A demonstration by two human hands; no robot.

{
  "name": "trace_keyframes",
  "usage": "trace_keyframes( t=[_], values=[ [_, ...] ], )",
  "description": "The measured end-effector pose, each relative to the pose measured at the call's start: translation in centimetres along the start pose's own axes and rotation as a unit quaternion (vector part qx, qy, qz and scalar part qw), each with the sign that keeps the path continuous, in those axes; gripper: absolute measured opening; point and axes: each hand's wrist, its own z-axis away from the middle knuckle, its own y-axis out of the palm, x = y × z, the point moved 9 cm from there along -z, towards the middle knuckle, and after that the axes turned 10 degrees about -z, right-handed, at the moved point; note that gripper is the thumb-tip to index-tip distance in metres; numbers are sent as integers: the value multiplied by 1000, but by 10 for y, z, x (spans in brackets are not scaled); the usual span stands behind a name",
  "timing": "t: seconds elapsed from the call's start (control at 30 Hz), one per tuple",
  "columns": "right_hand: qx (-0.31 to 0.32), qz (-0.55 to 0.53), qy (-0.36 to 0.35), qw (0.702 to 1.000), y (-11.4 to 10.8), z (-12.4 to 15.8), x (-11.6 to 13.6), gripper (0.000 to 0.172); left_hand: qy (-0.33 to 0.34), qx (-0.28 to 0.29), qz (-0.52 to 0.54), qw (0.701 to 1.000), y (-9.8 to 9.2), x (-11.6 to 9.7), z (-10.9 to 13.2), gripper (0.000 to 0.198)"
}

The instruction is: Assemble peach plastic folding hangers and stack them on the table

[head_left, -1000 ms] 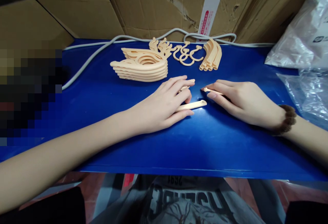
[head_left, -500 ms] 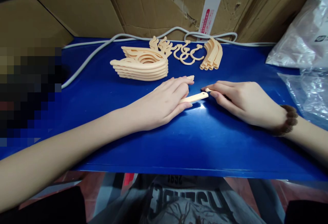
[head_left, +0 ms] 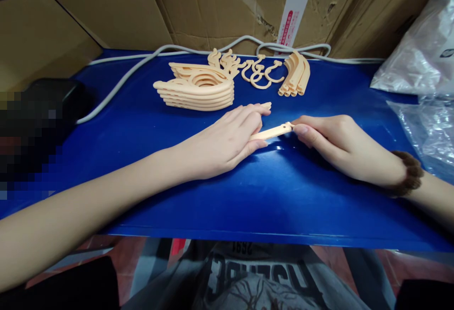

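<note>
On the bench (head_left: pixel 213 196), loose hooks (head_left: pixel 260 71) and a bundle of curved hanger arms (head_left: pixel 295 75) lie right of the stack of hanger pieces (head_left: pixel 196 91), with a cable (head_left: pixel 124 75) and cardboard boxes (head_left: pixel 213 7) behind it, a single hanger arm (head_left: pixel 271 133) before it, and plastic bags (head_left: pixel 422 54) far right.

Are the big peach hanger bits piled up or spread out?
Piled up: the hanger bits lie one atop another on the blue table.

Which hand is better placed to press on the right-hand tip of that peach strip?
Right, most likely. The right hand pinches the tip of the peach plastic strip between thumb and forefinger, while the left hand grips its other end, low over the blue table.
</note>
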Motion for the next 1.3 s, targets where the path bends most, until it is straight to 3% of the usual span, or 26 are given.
trace_keyframes(
  t=[0.17, 0.4, 0.7, 0.9, 1.3],
  values=[
    [5, -2, 2, 1000, 2, -1, 2, 41, -13, -2, 21, 1000, 0, 2, 0, 17],
    [25, -30, 1, 999, 7, 1, 2, 37, 24, 10, -23, 999, 1, -4, 1, 31],
    [13, -27, -8, 1000, 7, 3, 7, 38, 35, 0, -31, 999, 2, -6, 0, 31],
    [-15, 78, -47, 996, 9, 8, 11, 41, 37, 11, -20, 999, 3, -7, 1, 29],
    [-47, 266, -98, 958, 10, 16, 19, 46, 37, 19, -17, 999, 2, -7, 1, 28]
  ],
)
